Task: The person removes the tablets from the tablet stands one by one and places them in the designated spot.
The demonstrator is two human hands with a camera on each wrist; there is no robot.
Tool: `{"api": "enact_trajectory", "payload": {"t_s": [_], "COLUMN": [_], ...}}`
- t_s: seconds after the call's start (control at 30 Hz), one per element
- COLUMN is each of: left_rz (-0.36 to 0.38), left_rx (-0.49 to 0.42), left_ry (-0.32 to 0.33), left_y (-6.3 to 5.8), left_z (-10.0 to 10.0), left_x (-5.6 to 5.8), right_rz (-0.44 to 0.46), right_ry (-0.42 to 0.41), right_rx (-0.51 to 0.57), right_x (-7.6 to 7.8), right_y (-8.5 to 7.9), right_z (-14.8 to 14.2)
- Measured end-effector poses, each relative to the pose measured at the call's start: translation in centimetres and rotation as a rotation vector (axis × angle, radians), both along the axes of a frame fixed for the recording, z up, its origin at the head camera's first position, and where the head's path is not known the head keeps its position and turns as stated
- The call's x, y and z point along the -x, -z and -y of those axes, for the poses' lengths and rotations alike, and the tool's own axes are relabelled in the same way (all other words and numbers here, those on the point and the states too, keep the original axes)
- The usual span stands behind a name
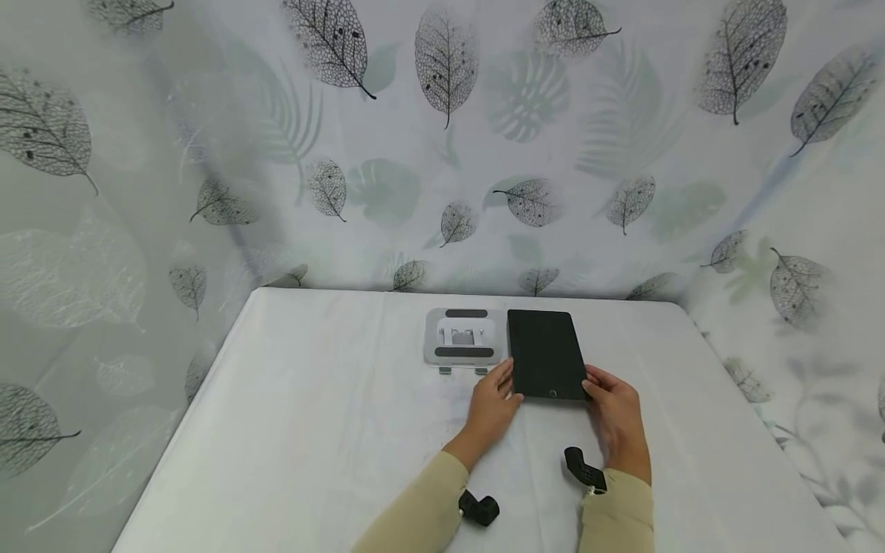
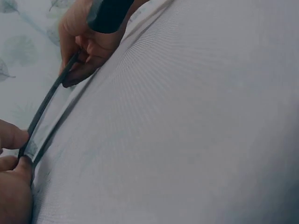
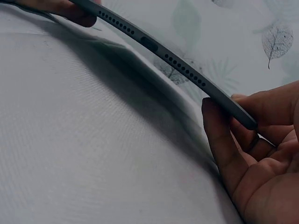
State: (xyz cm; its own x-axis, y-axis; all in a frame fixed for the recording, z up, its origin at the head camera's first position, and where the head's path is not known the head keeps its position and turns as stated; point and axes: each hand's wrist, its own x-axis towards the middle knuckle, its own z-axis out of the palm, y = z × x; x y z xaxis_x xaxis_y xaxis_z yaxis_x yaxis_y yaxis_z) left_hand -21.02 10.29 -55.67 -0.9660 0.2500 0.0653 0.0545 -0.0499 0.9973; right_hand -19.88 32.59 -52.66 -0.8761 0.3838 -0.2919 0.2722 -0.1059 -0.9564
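Observation:
A black tablet with a round button at its near edge is held up by both hands over the white table. My left hand pinches its left side near the close corner. On the opposite side my right hand grips the lower right corner, thumb on top. In the right wrist view the tablet's thin edge shows speaker holes and a charging port, with a gap between it and the table. A grey folded stand with dark pads lies flat just left of the tablet.
The white cloth-covered table reaches back to a leaf-patterned curtain, which also hangs along both sides. Black wrist-worn devices stick out from the sleeves, one at the left wrist and one at the right wrist.

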Motion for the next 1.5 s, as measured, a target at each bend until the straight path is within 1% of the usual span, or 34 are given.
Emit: {"api": "enact_trajectory", "payload": {"t_s": [0.1,0.2,0.3,0.4,0.47,0.53,0.63,0.7,0.83,0.97,1.1,1.2,1.3,1.33,1.37,1.43,1.5], "left_rz": [0.024,0.05,0.072,0.086,0.089,0.064,-0.003,-0.046,-0.059,-0.06,-0.096,-0.129,-0.143,-0.139,-0.133,-0.119,-0.1], "left_rx": [0.015,-0.007,-0.03,-0.042,-0.036,0.007,0.103,0.166,0.241,0.323,0.393,0.433,0.434,0.417,0.386,0.289,0.189], "left_ry": [0.018,0.046,0.079,0.105,0.123,0.138,0.151,0.147,0.125,0.112,0.107,0.088,0.068,0.062,0.061,0.072,0.086], "left_y": [-0.2,-0.4,-0.3,-0.2,-0.2,-0.1,0.1,0.2,0.1,-0.1,0.0,0.3,0.6,0.6,0.6,0.6,0.4], "left_z": [0.3,0.6,0.9,1.1,1.3,1.3,1.2,1.1,0.9,0.9,0.9,0.8,0.8,0.8,0.9,1.1,1.6], "left_x": [0.5,1.0,1.2,1.4,1.4,1.4,1.3,1.3,1.2,0.9,0.8,0.6,0.5,0.5,0.5,0.6,0.8], "right_rz": [0.007,0.003,-0.008,-0.008,-0.016,-0.012,0.002,0.016,0.014,0.015,0.02,0.026,0.028,0.026,0.022,0.006,-0.027], "right_ry": [0.002,0.027,0.058,0.058,0.065,0.068,0.077,0.077,0.072,0.054,0.041,0.043,0.053,0.059,0.065,0.093,0.138], "right_rx": [-0.045,-0.115,-0.225,-0.367,-0.424,-0.462,-0.492,-0.52,-0.565,-0.594,-0.659,-0.667,-0.658,-0.651,-0.643,-0.611,-0.536], "right_x": [0.5,0.8,1.0,1.1,1.2,1.3,1.3,1.4,1.5,1.6,1.7,1.6,1.5,1.5,1.5,1.5,1.5], "right_y": [0.1,0.1,0.4,0.8,1.0,1.1,1.2,1.2,1.2,1.6,2.1,2.2,2.3,2.3,2.3,2.3,2.2], "right_z": [0.3,0.5,0.6,0.6,0.8,1.0,1.5,1.8,2.4,2.7,2.8,3.0,3.2,3.2,3.2,3.2,3.0]}}
